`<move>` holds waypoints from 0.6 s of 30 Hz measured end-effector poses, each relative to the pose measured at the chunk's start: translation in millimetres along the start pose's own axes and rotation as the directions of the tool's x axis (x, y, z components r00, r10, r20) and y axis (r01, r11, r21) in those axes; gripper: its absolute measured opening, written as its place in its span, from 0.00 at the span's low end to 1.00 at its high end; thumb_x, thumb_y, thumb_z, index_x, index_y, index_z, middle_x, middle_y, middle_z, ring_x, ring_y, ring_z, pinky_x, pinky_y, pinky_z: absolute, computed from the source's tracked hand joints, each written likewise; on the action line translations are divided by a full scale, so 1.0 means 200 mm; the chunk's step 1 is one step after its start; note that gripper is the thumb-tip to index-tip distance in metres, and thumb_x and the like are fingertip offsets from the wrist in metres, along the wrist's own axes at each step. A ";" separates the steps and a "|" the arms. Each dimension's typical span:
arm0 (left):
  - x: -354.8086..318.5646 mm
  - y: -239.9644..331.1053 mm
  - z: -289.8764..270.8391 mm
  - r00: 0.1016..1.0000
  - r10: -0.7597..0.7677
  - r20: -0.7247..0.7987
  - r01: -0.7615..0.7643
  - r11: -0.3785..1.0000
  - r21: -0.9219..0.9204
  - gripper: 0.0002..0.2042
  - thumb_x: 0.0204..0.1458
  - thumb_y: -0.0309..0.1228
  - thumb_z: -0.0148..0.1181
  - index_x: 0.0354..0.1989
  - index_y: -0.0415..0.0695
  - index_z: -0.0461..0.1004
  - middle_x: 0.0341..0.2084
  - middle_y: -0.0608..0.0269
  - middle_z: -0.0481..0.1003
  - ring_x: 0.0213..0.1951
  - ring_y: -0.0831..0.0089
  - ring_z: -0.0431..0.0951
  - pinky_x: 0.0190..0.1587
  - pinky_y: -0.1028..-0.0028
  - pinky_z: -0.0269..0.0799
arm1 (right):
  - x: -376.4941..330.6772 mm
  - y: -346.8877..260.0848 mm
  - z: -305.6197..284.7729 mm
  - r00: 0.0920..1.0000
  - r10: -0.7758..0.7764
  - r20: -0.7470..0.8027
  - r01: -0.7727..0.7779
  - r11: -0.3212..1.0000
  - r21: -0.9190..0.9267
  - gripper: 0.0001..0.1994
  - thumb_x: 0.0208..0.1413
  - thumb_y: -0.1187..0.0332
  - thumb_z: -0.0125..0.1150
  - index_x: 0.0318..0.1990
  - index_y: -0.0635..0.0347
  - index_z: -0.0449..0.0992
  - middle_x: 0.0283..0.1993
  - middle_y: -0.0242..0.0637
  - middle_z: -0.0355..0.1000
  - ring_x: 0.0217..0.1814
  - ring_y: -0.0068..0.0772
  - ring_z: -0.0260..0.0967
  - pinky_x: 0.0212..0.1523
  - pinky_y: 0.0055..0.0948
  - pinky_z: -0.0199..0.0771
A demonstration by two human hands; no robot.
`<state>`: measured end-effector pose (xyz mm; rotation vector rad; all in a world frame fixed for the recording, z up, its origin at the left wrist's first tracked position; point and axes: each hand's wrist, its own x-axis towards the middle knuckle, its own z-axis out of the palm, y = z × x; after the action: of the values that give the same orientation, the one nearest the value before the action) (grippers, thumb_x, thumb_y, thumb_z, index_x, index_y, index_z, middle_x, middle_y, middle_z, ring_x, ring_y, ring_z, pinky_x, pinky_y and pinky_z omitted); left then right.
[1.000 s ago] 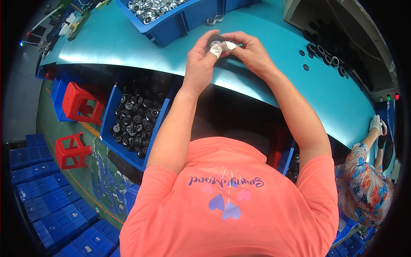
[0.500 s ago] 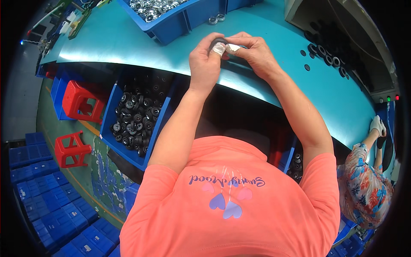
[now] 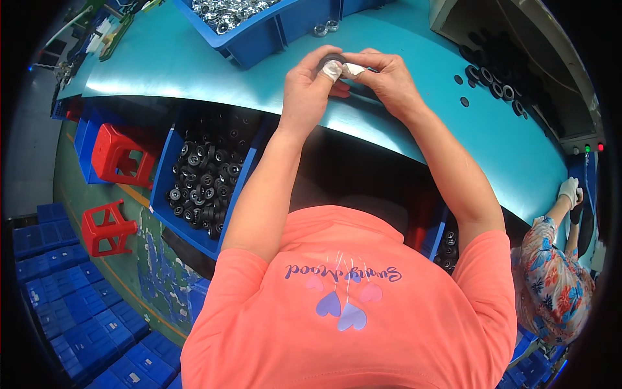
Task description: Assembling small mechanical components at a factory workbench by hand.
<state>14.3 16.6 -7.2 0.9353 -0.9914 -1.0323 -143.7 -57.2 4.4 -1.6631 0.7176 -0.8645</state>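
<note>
both hands, left hand (image 3: 311, 84) and right hand (image 3: 382, 78), pinched a small dark ring (image 3: 332, 60) over the teal table (image 3: 194, 65), apparently steadying it.

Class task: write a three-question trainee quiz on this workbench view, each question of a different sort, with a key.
1. True or false: both hands hold the small dark ring above the teal bench.
2. What fills the blue bin at the top of the bench? A) shiny metal parts B) red stools C) cloth
3. Fill in: the bin under the bench holds ___ round parts.

Key: 1 true; 2 A; 3 black.
</note>
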 end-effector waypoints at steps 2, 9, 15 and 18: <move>0.00 -0.01 0.00 0.999 0.025 -0.024 -0.024 0.999 0.023 0.11 0.63 0.27 0.56 0.52 0.39 0.76 0.35 0.62 0.78 0.34 0.75 0.80 0.35 0.72 0.82 | -0.01 -0.01 0.00 1.000 -0.027 0.008 0.028 1.000 -0.009 0.17 0.51 0.73 0.62 0.49 0.53 0.84 0.39 0.33 0.76 0.42 0.26 0.69 0.45 0.26 0.68; -0.02 0.01 0.03 0.985 0.092 -0.148 -0.073 0.988 0.134 0.09 0.61 0.26 0.58 0.47 0.40 0.79 0.31 0.63 0.79 0.30 0.78 0.78 0.28 0.76 0.79 | -0.03 0.01 0.04 0.999 -0.046 0.000 0.046 0.999 -0.011 0.18 0.50 0.74 0.62 0.50 0.52 0.84 0.34 0.30 0.73 0.36 0.22 0.64 0.40 0.24 0.65; -0.01 0.03 0.04 0.978 0.088 -0.188 -0.038 0.967 0.251 0.09 0.62 0.25 0.57 0.48 0.41 0.80 0.31 0.65 0.79 0.29 0.80 0.77 0.27 0.79 0.76 | -0.02 0.01 0.07 0.999 -0.018 -0.050 0.016 0.999 -0.047 0.20 0.48 0.77 0.60 0.50 0.54 0.84 0.33 0.29 0.75 0.33 0.19 0.64 0.35 0.23 0.66; -0.01 0.05 -0.01 0.992 -0.005 -0.123 0.022 0.990 0.137 0.09 0.62 0.25 0.57 0.48 0.42 0.80 0.30 0.66 0.78 0.28 0.80 0.76 0.26 0.80 0.75 | 0.00 0.01 0.05 0.995 0.098 -0.021 -0.095 0.987 0.130 0.18 0.49 0.76 0.62 0.50 0.57 0.84 0.38 0.33 0.79 0.34 0.18 0.68 0.37 0.22 0.69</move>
<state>17.5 20.9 0.7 1.1078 -0.9643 -0.9141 -135.1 -52.4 1.7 -1.4924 0.7393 -0.8482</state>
